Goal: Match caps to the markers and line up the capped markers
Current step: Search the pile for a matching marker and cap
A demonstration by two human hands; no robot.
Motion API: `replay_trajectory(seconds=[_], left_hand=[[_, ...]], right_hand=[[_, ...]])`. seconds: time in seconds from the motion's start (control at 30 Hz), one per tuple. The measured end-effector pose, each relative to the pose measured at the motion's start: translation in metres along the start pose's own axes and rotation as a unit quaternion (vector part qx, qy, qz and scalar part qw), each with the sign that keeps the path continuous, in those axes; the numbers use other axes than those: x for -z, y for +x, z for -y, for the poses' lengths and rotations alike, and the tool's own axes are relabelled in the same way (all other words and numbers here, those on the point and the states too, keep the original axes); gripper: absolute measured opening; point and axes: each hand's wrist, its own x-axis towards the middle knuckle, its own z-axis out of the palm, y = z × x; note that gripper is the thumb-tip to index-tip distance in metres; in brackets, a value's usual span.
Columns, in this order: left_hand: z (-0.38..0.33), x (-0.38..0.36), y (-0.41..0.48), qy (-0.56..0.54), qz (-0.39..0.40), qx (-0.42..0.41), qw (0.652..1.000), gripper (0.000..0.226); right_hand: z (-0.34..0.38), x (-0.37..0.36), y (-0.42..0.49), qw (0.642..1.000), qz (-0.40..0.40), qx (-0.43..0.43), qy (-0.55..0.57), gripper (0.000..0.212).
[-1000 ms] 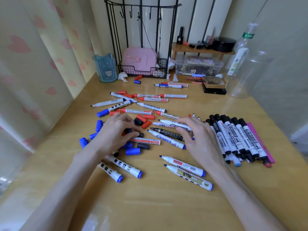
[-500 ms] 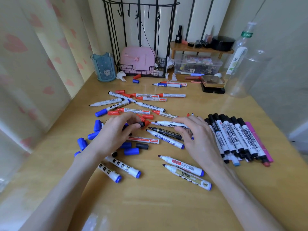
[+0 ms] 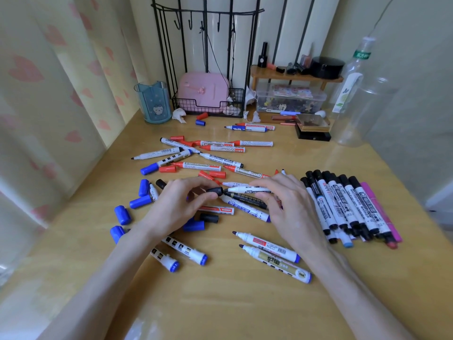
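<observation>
The left hand (image 3: 177, 207) pinches a black cap (image 3: 215, 191) at the tip of a white marker (image 3: 247, 190), which the right hand (image 3: 289, 207) holds by its barrel, just left of the capped row (image 3: 343, 204) on the worktop (image 3: 220, 303). The markers look light, stiff and smooth, so likely slippery; a mid-barrel grip suits them.

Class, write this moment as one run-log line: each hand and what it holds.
left hand: pinches black cap | right hand: holds white marker | stage: cap at marker tip, not on
</observation>
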Motion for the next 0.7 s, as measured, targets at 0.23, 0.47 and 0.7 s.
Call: replay_trajectory(seconds=[0.23, 0.47, 0.7], left_hand=[[-0.005, -0.006, -0.002, 0.01, 0.005, -0.028, 1.0, 0.015], [-0.012, -0.013, -0.003, 0.029, -0.013, -0.026, 0.999, 0.015], [-0.019, -0.014, -0.003, 0.031, -0.046, -0.04, 0.998, 0.018]], right_hand=[[0.005, -0.006, -0.002, 1.0, 0.011, 0.024, 0.002, 0.022], [0.007, -0.007, -0.006, 0.999, 0.029, 0.019, 0.027, 0.021], [0.014, -0.009, -0.006, 0.998, -0.022, 0.014, 0.052, 0.021]])
